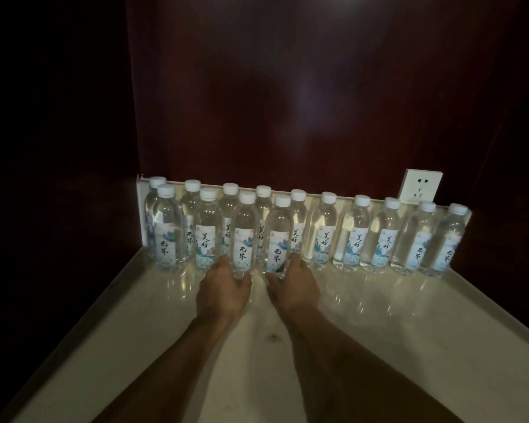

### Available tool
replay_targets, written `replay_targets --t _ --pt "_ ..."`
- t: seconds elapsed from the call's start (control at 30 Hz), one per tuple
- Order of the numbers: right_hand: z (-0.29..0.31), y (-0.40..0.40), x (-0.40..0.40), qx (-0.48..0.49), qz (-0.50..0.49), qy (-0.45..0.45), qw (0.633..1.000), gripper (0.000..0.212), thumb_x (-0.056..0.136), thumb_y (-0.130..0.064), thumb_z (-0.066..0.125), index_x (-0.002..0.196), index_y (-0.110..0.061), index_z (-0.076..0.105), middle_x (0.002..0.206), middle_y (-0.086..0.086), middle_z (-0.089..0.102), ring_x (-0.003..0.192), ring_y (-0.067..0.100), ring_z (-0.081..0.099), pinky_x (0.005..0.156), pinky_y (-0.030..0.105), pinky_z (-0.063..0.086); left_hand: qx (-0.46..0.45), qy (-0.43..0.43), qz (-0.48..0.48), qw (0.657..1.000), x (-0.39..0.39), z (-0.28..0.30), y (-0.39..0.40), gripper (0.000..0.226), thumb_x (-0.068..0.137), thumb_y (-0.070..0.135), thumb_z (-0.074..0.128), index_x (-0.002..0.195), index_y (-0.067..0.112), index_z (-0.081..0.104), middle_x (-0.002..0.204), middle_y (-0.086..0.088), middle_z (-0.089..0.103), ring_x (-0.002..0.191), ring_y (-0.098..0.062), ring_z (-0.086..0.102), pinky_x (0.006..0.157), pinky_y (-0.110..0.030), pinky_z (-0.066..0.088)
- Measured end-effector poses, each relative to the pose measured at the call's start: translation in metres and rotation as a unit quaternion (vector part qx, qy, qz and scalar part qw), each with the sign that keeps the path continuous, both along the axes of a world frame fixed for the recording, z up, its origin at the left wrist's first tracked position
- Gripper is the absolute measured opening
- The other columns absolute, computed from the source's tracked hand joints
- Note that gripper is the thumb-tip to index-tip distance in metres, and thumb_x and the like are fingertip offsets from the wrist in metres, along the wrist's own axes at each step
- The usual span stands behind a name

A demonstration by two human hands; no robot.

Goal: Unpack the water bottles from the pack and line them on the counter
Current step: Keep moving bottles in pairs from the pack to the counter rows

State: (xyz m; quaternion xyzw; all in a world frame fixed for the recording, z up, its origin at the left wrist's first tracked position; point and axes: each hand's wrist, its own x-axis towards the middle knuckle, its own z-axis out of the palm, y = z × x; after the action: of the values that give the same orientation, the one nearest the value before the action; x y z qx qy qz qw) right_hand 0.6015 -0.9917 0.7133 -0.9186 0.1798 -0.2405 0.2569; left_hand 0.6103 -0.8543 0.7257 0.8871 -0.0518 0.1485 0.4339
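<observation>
Dark side wall (pixel 58 148): stands along the left edge of the worktop and is nearly black in this light.
Worktop (pixel 379 346): pale and glossy, with reflections of the bottles near its far edge.
Back row of bottles (pixel 327 230): ten clear, white-capped, labelled bottles stand upright along the far edge of the worktop against a low pale upstand, running from the far left corner to the far right edge; the five on the left are partly hidden by the front row.
Front row of bottles (pixel 206 228): four of the same bottles stand just in front of the back row, all in the left half, starting near the far left corner.
Far-left front bottle (pixel 167 228): upright, close to the left edge, touched by nothing.
Left hand (pixel 223 290): reaches in from the near edge and grasps the base of the third front bottle (pixel 245 235), thumb on its right side and fingers curled round its left.
Right hand (pixel 293 285): also comes from the near edge and grasps the base of the fourth front bottle (pixel 278 238), thumb on its left side, fingers wrapped round its right; this bottle leans slightly to the right.
Gap between the held bottles: narrow; the two stand just beside each other without clearly touching.
Wall socket (pixel 420 186): a white plate on the dark red back wall (pixel 287 102), just above the upstand near the far right, behind the bottle caps.
Pack: cannot be made out.
</observation>
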Motion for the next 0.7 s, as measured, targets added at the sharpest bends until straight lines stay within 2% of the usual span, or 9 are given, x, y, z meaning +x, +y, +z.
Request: replay_targets --t 0.13,0.23,0.37,0.43,0.57,0.7 --pt "0.008 -0.001 -0.014 0.004 0.022 0.002 1.0 0.044 0.089 -0.038 0.07 0.123 -0.019 0.049 0.12 0.001 0.059 0.105 0.02 0.061 0.085 0.032 0.049 0.03 -0.001 -0.01 1.0 -0.011 0.011 0.011 0.04 0.093 0.042 0.064 0.125 0.017 0.059 0.107 -0.001 0.073 0.102 -0.023 0.068 0.079 -0.029 0.047" --pt "0.011 -0.004 -0.027 0.0 0.03 0.001 1.0 0.041 0.091 -0.041 0.067 0.123 -0.019 0.052 0.12 0.002 0.061 0.108 0.024 0.062 0.089 0.034 0.049 0.038 0.012 -0.013 0.999 -0.02 0.017 0.016 0.035 0.093 0.044 0.063 0.12 0.021 0.063 0.104 0.001 0.075 0.103 -0.024 0.068 0.083 -0.03 0.05" --pt "0.017 -0.001 -0.038 0.015 0.067 -0.02 0.997 0.032 0.092 -0.044 0.064 0.115 -0.022 0.062 0.112 0.002 0.069 0.1 0.023 0.066 0.087 0.036 0.052 0.007 0.014 -0.014 1.0 -0.039 0.019 0.021 0.013 0.091 0.037 0.063 0.095 0.027 0.071 0.099 0.0 0.074 0.096 -0.026 0.068 0.084 -0.036 0.056" --pt "0.02 0.003 -0.041 0.033 0.09 -0.025 0.995 0.029 0.093 -0.043 0.063 0.11 -0.02 0.066 0.105 0.002 0.072 0.097 0.023 0.068 0.083 0.034 0.053 -0.013 0.005 -0.002 1.0 -0.049 0.016 0.026 0.011 0.091 0.03 0.062 0.088 0.026 0.072 0.094 0.0 0.075 0.09 -0.025 0.069 0.082 -0.037 0.057" --pt "0.019 0.022 -0.056 0.061 0.146 -0.042 0.986 0.02 0.092 -0.038 0.065 0.09 -0.019 0.069 0.086 0.002 0.075 0.085 0.025 0.069 0.076 0.033 0.053 -0.029 -0.009 0.02 0.999 -0.069 0.012 0.044 0.017 0.087 0.021 0.058 0.08 0.03 0.069 0.086 0.003 0.075 0.081 -0.02 0.069 0.082 -0.034 0.056" --pt "0.021 0.038 -0.084 0.099 0.17 -0.046 0.979 0.019 0.091 -0.035 0.067 0.083 -0.018 0.069 0.076 0.0 0.073 0.081 0.024 0.07 0.077 0.035 0.055 -0.033 -0.001 0.026 0.999 -0.093 0.016 0.061 0.018 0.087 0.018 0.058 0.084 0.029 0.072 0.088 0.002 0.075 0.083 -0.019 0.068 0.084 -0.029 0.054"
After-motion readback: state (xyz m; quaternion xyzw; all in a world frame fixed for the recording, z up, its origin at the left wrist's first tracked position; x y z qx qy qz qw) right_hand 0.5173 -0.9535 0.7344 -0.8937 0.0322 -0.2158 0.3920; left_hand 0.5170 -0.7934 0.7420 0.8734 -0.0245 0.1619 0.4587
